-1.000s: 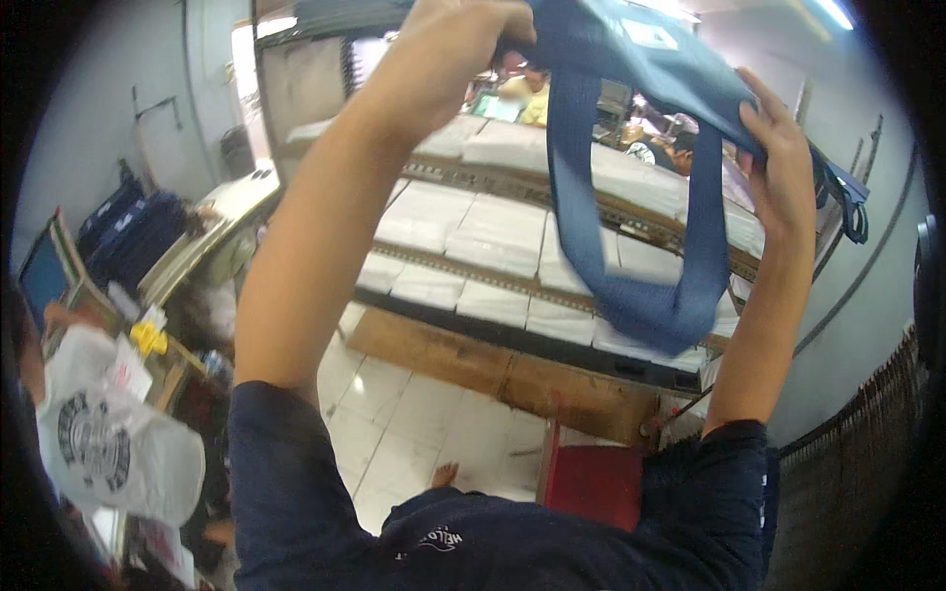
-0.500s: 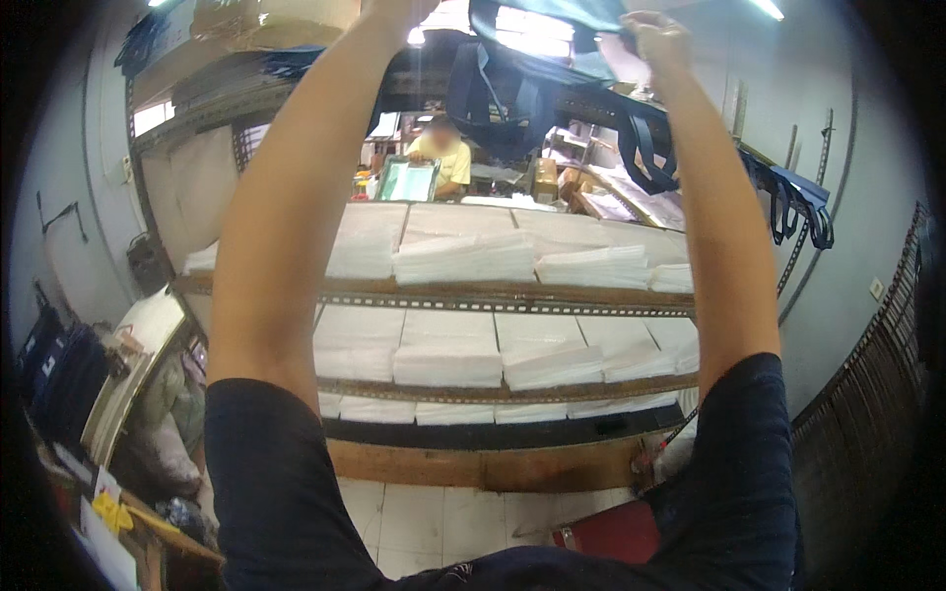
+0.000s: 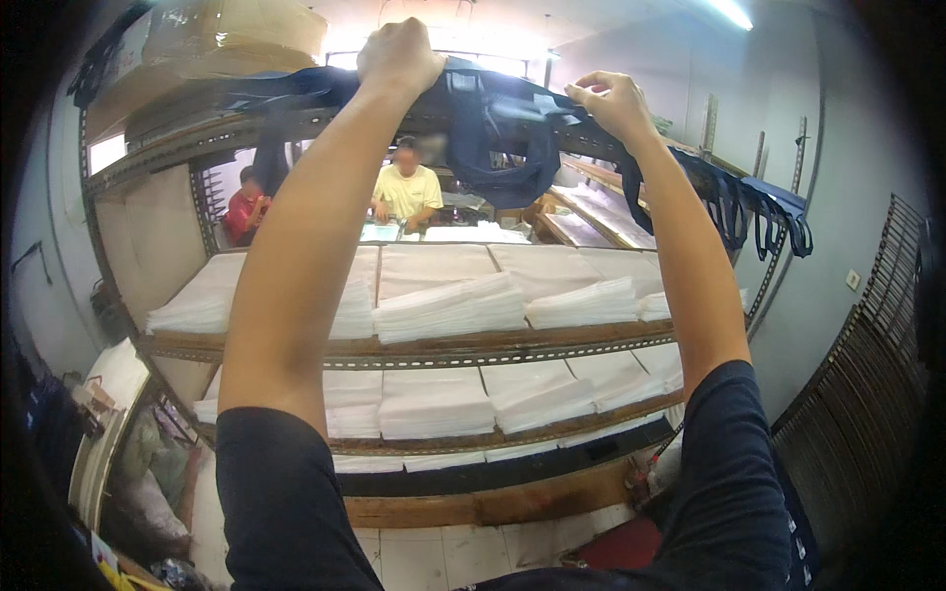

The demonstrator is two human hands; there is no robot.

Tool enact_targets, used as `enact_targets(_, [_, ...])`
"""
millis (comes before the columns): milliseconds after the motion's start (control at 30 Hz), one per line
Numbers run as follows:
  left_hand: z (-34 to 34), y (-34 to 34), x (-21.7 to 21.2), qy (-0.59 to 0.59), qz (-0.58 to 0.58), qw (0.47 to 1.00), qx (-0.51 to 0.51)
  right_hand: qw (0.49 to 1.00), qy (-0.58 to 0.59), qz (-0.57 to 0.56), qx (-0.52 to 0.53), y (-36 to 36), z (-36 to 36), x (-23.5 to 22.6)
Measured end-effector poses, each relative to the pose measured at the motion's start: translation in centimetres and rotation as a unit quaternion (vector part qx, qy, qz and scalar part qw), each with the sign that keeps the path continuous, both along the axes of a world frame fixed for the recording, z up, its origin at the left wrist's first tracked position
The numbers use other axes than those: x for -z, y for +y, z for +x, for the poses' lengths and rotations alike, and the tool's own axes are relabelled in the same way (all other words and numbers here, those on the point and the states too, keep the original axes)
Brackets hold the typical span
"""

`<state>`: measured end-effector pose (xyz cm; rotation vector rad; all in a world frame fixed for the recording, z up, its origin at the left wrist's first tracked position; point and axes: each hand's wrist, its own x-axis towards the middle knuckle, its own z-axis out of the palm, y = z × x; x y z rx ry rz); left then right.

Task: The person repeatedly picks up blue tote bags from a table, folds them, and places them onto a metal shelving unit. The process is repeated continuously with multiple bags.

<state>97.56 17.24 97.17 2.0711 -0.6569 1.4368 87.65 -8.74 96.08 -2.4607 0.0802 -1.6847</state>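
A limp navy fabric bag (image 3: 506,100) sagged, upper centre, between your left hand (image 3: 402,56) and right hand (image 3: 615,100). Neither grip's hold was discernible.

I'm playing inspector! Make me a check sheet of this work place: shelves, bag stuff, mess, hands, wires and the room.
Surface: tall rack with perforated metal edges; stacks of flat white sheets lie on its shelves.
Job's things: dark-blue fabric bag with a looped handle, up at the rack's top, loop hanging down.
Clutter: large tan cardboard box up at left; more dark-blue looped bags hanging at right.
Hands: left hand curled, right hand with bent fingers, both by the bag; grip unclear.
Cables: nothing seen.
Surroundings: person in yellow and person in red beyond the rack; white tube light overhead.
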Motion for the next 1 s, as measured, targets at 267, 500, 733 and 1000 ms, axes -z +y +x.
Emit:
enact_targets(267, [0.2,-0.7,0.8,-0.103,-0.013,0.988,-0.114,0.989,-0.087,-0.095,0.066,0.4,0.5,1.8])
enact_targets(500, [-6.1,2.9,11.4,-0.334,-0.254,0.889,0.181,0.959,-0.185,-0.215,-0.001,4.4,-14.2,12.1])
enact_targets(733, [-25.0,0.3,47.2,0.349,-0.018,0.848,0.399,0.916,0.157,0.359,0.088,2.4,-40.4,44.0])
enact_targets(1000, [-44.5,1.8,66.7,0.57,0.259,0.625,0.466,0.366,0.582,0.653,0.318,26.0,-90.6,80.6])
